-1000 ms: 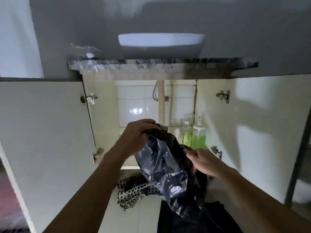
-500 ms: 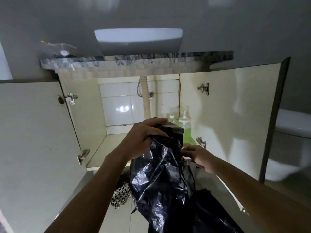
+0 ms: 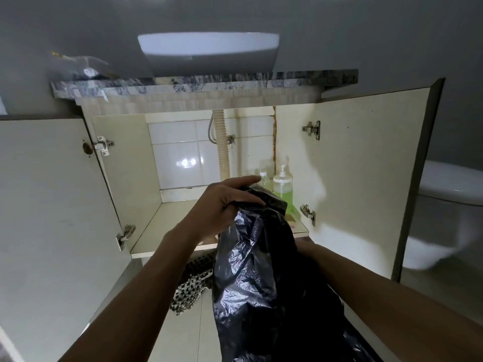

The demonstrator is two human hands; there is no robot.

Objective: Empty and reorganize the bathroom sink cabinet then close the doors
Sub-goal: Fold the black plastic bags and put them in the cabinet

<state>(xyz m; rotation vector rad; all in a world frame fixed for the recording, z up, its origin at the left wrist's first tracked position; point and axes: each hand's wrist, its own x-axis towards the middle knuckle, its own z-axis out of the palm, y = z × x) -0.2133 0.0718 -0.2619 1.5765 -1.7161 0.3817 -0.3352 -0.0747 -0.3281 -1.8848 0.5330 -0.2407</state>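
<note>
The sink cabinet (image 3: 146, 239) stands open, both doors swung wide. A black plastic bag (image 3: 251, 278) hangs in front of it. My left hand (image 3: 224, 202) grips the bag's top edge. Most of my right hand (image 3: 304, 244) is hidden behind the bag at its right side; only the wrist and forearm show. At the cabinet's back right corner stand a pump bottle of green liquid (image 3: 283, 186) and a small clear bottle (image 3: 264, 178). The left part of the cabinet shelf is bare.
A white ribbed drain hose (image 3: 223, 150) runs down the tiled back wall. A black-and-white woven mat (image 3: 192, 286) lies on the floor under the cabinet. A white basin (image 3: 209, 53) sits on the marble counter (image 3: 198, 83). A toilet (image 3: 449, 205) stands at the right.
My right hand has slid down behind the bag and out of sight. My left hand keeps its hold on the bag's top. The view has shifted, showing more of the shelf.
</note>
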